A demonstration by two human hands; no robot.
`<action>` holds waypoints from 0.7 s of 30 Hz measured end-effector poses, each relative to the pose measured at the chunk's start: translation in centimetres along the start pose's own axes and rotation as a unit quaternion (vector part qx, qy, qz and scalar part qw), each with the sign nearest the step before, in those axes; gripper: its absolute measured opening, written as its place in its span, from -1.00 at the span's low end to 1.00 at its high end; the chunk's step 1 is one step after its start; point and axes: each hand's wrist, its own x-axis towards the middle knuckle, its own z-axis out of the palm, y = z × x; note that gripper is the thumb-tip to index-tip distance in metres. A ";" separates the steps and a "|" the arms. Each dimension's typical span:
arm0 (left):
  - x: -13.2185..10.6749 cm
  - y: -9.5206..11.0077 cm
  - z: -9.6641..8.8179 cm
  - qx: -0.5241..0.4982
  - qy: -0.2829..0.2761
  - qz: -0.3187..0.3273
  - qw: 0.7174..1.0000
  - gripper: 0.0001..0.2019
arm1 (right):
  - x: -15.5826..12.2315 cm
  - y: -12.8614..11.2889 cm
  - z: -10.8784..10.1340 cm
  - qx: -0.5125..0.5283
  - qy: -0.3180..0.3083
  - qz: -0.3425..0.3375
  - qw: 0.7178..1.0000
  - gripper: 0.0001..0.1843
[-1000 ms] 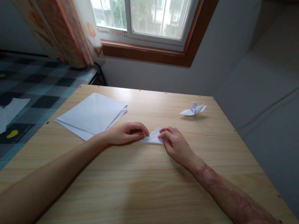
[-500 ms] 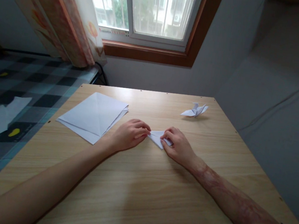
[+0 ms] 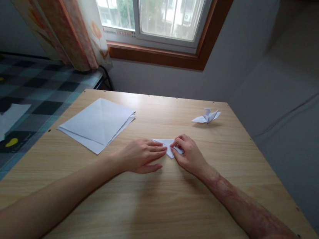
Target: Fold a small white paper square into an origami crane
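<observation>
A small folded white paper piece (image 3: 165,144) lies flat on the wooden table (image 3: 148,207), near its middle. My left hand (image 3: 140,156) lies flat with fingers stretched out, the fingertips touching the paper's left edge. My right hand (image 3: 189,155) has its fingers curled and pinches the paper's right end, hiding part of it. Both forearms rest low over the table.
A stack of creased white paper sheets (image 3: 98,122) lies at the table's left. A finished white origami bird (image 3: 206,116) stands at the far right. A bed with a checked cover (image 3: 13,101) is left of the table, a window (image 3: 158,10) and curtain behind.
My left hand has opened from a pinch and slid back toward me, now lying flat. The paper piece has turned and lies flatter. My right hand has kept its hold.
</observation>
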 end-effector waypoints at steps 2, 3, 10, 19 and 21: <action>0.0 0.0 0.0 -0.003 -0.009 -0.005 1.000 -0.56 | 0.0 0.0 0.0 0.006 -0.002 0.003 1.000 -0.89; 0.0 0.0 0.0 -0.006 -0.014 -0.005 1.000 -0.56 | 0.0 0.0 -0.1 0.007 -0.004 0.005 1.000 -0.89; 0.2 -0.1 -0.4 -0.048 -0.059 -0.017 0.997 -0.50 | 0.0 0.1 0.0 -0.002 -0.003 0.010 1.000 -0.86; 0.4 0.6 -0.1 -0.053 -0.098 -0.026 0.993 -0.46 | 0.1 0.6 0.0 0.034 -0.001 0.006 0.999 -0.85; 0.5 0.8 -0.2 -0.057 -0.106 -0.042 0.992 -0.45 | 0.1 0.6 -0.1 0.049 0.000 0.005 0.999 -0.83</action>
